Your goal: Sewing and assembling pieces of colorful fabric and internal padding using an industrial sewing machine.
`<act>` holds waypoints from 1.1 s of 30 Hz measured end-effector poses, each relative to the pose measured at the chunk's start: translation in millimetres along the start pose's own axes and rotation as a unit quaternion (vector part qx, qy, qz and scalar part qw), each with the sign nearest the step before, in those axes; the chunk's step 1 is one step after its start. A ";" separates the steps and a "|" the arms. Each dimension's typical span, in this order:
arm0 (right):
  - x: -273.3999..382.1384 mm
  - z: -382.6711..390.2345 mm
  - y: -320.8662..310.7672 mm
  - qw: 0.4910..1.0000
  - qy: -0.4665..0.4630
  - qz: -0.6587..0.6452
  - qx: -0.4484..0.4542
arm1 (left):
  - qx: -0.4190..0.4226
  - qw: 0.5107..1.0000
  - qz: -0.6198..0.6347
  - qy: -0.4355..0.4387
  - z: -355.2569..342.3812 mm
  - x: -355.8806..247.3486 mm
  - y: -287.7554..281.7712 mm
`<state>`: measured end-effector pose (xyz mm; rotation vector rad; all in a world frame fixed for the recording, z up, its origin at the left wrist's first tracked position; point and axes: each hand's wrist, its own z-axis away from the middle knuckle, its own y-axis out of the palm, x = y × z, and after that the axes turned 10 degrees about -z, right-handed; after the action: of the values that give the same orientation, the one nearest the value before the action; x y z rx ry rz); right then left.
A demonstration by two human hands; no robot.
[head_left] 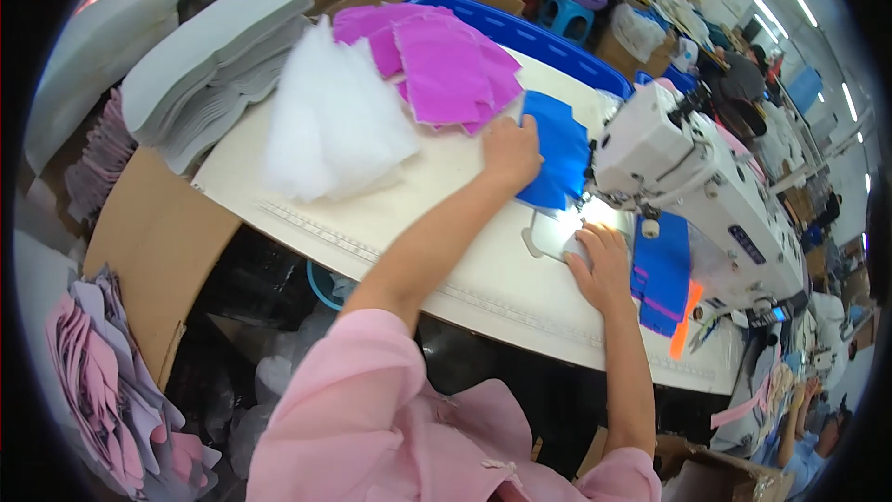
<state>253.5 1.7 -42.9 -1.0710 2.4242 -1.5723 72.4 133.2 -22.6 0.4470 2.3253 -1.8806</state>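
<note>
A blue fabric piece [558, 151] lies on the white sewing table [437, 186], its right edge beside the head of a white sewing machine [674, 153]. My left hand [513, 154] is closed at the left edge of this piece, fingers curled against it. Under the lit needle area, my right hand [602, 258] rests on the pale machine bed [548, 231], thumb apart from the fingers, with no cloth visible in it. To its right sits a stack of blue pieces with purple edges [662, 270]. The needle tip is too small to make out.
White wadding sheets [330, 121] and magenta fabric pieces [451, 65] lie on the table's left part. Grey stacked pads [218, 60] stand at its left end. Beyond is a blue plastic crate [530, 37]; an orange strip [686, 321] and small scissors [706, 330] lie right.
</note>
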 end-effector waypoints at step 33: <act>-39.2 53.6 -101.1 0.979 0.162 0.122 0.008 | -0.259 0.941 -0.145 0.162 -31.4 24.5 -25.0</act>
<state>356.8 -41.6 2.7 -0.5183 2.6101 -1.7902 44.5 162.9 1.1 0.3843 3.1166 -1.2632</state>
